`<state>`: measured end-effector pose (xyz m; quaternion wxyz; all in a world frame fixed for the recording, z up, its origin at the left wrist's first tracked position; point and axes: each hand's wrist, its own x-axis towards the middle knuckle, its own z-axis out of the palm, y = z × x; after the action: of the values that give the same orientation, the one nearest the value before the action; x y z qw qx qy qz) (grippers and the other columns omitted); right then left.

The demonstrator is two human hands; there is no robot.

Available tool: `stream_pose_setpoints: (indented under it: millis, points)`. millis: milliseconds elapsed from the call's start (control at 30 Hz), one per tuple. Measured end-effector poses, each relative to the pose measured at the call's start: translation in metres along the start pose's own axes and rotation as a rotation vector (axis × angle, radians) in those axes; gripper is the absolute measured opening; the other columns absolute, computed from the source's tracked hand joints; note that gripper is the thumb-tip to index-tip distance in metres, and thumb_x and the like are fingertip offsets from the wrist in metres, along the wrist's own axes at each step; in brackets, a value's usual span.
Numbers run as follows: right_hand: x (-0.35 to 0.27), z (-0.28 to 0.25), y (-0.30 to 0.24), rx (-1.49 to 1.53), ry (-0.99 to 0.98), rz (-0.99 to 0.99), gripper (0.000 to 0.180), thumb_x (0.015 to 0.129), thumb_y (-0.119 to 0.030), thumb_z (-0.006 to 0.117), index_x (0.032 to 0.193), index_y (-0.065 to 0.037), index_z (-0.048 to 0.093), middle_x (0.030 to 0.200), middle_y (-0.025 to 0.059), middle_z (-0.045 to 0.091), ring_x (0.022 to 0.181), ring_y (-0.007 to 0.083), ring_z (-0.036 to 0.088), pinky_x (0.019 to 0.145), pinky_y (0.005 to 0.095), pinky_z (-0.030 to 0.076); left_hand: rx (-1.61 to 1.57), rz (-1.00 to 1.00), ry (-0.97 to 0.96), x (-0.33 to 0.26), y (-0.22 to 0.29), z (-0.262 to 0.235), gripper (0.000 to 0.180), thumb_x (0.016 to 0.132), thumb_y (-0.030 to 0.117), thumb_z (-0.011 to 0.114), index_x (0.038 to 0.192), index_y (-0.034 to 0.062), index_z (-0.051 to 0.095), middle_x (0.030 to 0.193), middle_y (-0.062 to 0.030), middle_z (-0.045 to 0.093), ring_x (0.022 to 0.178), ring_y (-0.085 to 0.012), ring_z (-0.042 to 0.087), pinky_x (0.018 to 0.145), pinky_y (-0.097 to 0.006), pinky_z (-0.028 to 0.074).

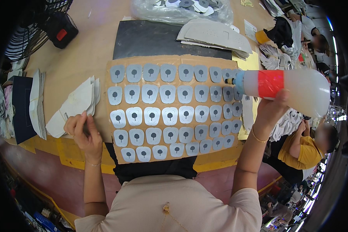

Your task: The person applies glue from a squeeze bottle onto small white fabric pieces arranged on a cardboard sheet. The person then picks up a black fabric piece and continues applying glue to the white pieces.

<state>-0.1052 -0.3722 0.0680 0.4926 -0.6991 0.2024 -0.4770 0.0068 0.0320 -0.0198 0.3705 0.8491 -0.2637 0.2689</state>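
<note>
My right hand (274,106) is wrapped round a large translucent squeeze bottle (307,92) with a red band and a pale whitish filling. The bottle lies sideways in the air, its blue cap and narrow nozzle pointing left over the board's right end. Under it, a brown cardboard sheet (137,90) bears rows of small grey rounded patches (168,92), each with a dark tree shape. My left hand (83,135) is beside the board, fingers loosely bent and apart, at the lower edge of some white cut pieces (75,104). Whether its fingertips touch them I cannot tell.
Behind the board lie a black mat (143,38), stacked pale shaped sheets (212,34) and a clear plastic bag (174,15) of cut pieces. A black fan (31,31) stands far left. On the right, a co-worker in a yellow shirt (303,152) sits near bundled pieces.
</note>
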Motion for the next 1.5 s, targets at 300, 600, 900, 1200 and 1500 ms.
stream_pose_setpoints:
  millis: [300,600,900,1200,1500]
  points:
    - [-0.006,0.016,0.006,-0.298,-0.205,-0.076,0.055,0.070,-0.033,0.080,0.107,-0.001,0.055,0.101,0.0075,0.059,0.089,0.0177,0.057,0.079,0.0309,0.047,0.054,0.020,-0.012,0.003,0.002,0.000,0.033,0.082,-0.008,0.059,0.112,0.0050,0.055,0.100,-0.0058,0.050,0.095,-0.0227,0.042,0.083,-0.033,0.034]
    - [0.004,0.013,0.008,0.191,0.085,0.026,0.065,0.076,-0.044,0.072,0.120,-0.003,0.046,0.109,0.0092,0.056,0.098,0.0207,0.058,0.087,0.0357,0.048,0.037,0.023,-0.016,0.002,0.001,-0.001,0.034,0.081,-0.009,0.060,0.112,0.0050,0.055,0.099,-0.0061,0.050,0.093,-0.0229,0.042,0.082,-0.033,0.035]
    - [0.025,0.028,-0.037,0.488,0.161,0.090,0.068,0.080,-0.058,0.059,0.125,-0.010,0.041,0.116,0.0091,0.053,0.107,0.0220,0.055,0.093,0.0426,0.047,0.037,0.024,-0.017,0.002,0.001,-0.001,0.036,0.080,-0.010,0.060,0.112,0.0050,0.054,0.099,-0.0060,0.050,0.093,-0.0230,0.042,0.081,-0.033,0.035]
    - [0.027,0.036,0.004,-0.152,-0.168,-0.133,0.043,0.076,-0.026,0.076,0.104,0.000,0.057,0.097,0.0061,0.060,0.089,0.0148,0.057,0.081,0.0292,0.046,0.047,0.021,-0.028,0.003,0.002,-0.001,0.037,0.079,-0.010,0.060,0.113,0.0058,0.054,0.097,-0.0051,0.050,0.093,-0.0227,0.041,0.082,-0.033,0.034]
    - [0.023,0.053,0.000,-0.232,-0.226,-0.131,0.042,0.071,-0.023,0.081,0.100,-0.001,0.060,0.094,0.0056,0.062,0.085,0.0154,0.059,0.078,0.0299,0.048,0.051,0.030,-0.028,0.000,0.000,-0.001,0.038,0.079,-0.010,0.060,0.114,0.0060,0.054,0.098,-0.0051,0.048,0.093,-0.0229,0.041,0.082,-0.034,0.034]
